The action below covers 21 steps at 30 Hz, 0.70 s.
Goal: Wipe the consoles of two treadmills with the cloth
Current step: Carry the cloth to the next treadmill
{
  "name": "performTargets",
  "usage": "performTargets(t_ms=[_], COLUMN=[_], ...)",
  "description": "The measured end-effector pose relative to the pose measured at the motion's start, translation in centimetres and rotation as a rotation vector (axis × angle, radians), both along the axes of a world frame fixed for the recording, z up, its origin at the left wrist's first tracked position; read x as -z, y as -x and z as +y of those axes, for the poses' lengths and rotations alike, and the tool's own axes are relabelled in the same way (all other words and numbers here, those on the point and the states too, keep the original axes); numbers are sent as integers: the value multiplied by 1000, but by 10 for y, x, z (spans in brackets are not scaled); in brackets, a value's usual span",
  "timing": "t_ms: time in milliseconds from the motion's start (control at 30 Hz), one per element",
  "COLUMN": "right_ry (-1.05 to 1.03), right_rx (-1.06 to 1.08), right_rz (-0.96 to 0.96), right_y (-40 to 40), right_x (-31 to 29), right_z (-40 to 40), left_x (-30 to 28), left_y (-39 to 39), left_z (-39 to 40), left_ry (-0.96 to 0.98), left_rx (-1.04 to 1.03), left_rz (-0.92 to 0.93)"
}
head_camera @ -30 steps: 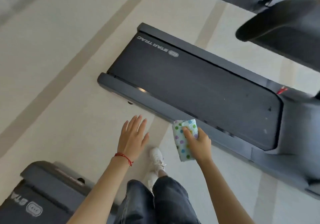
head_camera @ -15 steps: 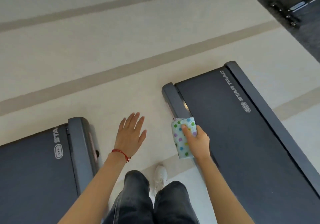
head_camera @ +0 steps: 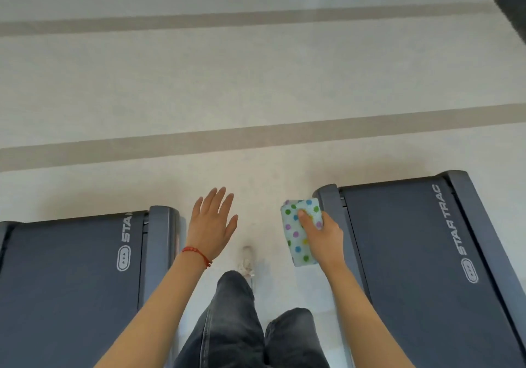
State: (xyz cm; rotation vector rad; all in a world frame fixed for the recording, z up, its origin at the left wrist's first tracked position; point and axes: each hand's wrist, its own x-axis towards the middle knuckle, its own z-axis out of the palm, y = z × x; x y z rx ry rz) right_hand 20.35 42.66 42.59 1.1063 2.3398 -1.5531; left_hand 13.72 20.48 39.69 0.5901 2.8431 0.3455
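The right hand [head_camera: 323,236] grips the folded dotted cloth [head_camera: 299,232], thumb on top, beside the rear end of the right treadmill [head_camera: 421,268]. The left hand [head_camera: 212,222] is empty, with fingers straight and spread, near the left treadmill [head_camera: 71,282]. No console is in view, so I judge the person should first turn toward one while holding the cloth firmly. A white shoe [head_camera: 247,262] stands on the pale striped floor [head_camera: 256,88] between the machines, a narrow passage.

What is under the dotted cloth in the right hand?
The cloth is held in the air by the right hand. Below it lies pale floor, beside the right treadmill. The fingers behind the cloth are covered.
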Motion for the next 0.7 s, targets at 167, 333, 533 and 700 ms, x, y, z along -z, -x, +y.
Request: performTargets(t_ms=[167,333,533,700], right_ry=[-4,3,17,9], right_rx=[-2,24,17,-13], right_rz=[-1,-16,11,8], right_y=[78,138,227,303], right_x=[-2,6,11,3], right_z=[12,43,110,167], left_x=[-10,-8,-2,-13], left_y=[83,139,226,302], left_z=[9,39,103,162], left_ry=[-22,-28,-15,-25], left_rx=[-4,-12,-17,5], left_rz=[58,19,9,26])
